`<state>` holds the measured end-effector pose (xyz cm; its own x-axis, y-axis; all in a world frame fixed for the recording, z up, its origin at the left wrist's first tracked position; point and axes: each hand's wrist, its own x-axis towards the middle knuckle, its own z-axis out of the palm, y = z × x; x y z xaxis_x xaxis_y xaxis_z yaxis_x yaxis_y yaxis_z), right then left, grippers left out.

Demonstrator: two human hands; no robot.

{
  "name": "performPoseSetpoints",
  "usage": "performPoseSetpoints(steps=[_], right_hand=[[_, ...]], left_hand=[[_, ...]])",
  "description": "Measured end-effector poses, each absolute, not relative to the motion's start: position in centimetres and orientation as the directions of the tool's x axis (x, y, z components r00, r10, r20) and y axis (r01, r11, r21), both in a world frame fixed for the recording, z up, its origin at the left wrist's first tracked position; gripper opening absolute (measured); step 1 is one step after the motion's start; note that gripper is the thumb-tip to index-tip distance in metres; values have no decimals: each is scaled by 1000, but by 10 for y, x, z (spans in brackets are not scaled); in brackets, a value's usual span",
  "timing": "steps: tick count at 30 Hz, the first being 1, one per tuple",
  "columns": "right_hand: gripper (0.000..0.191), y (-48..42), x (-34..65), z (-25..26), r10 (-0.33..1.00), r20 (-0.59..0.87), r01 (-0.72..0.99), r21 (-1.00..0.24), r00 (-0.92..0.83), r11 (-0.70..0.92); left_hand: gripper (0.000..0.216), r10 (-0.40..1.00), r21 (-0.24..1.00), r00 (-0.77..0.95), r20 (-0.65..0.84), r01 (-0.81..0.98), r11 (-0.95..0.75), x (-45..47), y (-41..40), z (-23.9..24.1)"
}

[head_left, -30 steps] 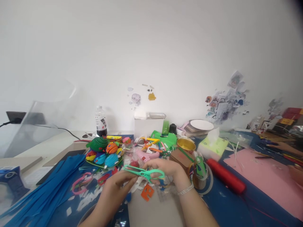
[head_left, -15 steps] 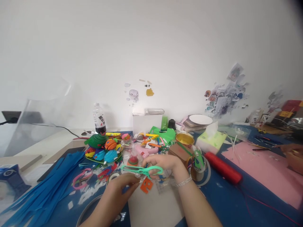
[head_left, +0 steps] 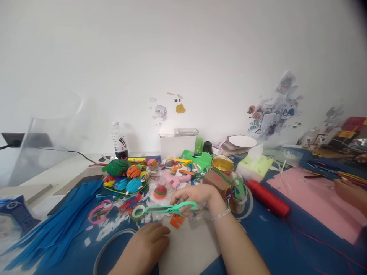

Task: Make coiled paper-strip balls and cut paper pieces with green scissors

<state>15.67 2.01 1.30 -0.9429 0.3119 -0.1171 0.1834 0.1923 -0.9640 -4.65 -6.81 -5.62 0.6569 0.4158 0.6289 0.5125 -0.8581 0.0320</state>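
1. Head camera: I take the grey board (head_left: 187, 252) as my landmark, lying flat before the person on a blue surface (head_left: 260, 236).
2. Right hand (head_left: 196, 196): above the board's far end, curled round the handle loops of the mint-green scissors (head_left: 172, 209). The blades point left, past the board's far-left corner; they look nearly together, and I make out nothing between them.
3. Left hand (head_left: 150, 238): over the board's left edge, back upward, fingers bent and bunched. Whether anything is pinched underneath, I cannot tell.
4. Handling, my judgement: with the blades running crosswise to the left side, the left fingers do best well clear of the tips. A loose, level wrist and a grip deep in the loops should keep the scissors steady.
5. Orange cut-out (head_left: 176, 220): on the board's far part, flat, angular and notched; thin foam or card, I would guess. A clear gridded sheet (head_left: 197, 222) is just right of it, partly hard to read.
6. Beyond the board's far-left corner: a smooth white ring (head_left: 133, 213), and past it a ribbed ball (head_left: 160, 192) in red, green and orange.
7. Well left of the board: long blue strips (head_left: 74, 217), matte and limp-looking.
8. Right of the board: a glossy red spool (head_left: 268, 198), cylindrical, trailing thin thread.
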Motion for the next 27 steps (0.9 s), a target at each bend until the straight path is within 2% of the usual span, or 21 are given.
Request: performPoseSetpoints(steps=[4,7,9,11,14,16,24,27], right_hand=[[42,21,157,13,312,-116,177,-968,-943,176],[46,21,157,13,328,-117,191,-960,-937,203],[46,21,157,13,331,-107,188,-957,-937,221],[42,21,157,13,329,-94,180,-953,-939,242],[37,21,157,12,328,-78,167,-953,-942,252],[37,20,157,12,328,-73,160,-956,-942,246],[43,18,157,17,324,-75,155,-962,-943,227],[43,19,158,16,302,-74,141,-968,-950,207]], left_hand=[[31,379,-31,684,624,506,-862,-47,-75,-69],[24,410,-5,695,590,512,-859,-52,-74,-71],[22,450,79,697,558,495,-865,-57,-72,-69],[23,536,218,687,490,499,-839,-61,-70,-65],[24,698,404,621,357,571,-715,-64,-68,-57],[24,751,463,585,305,598,-654,-64,-67,-52],[22,711,432,652,263,579,-692,-49,-67,-46],[23,719,377,616,321,613,-694,-54,-62,-46]])
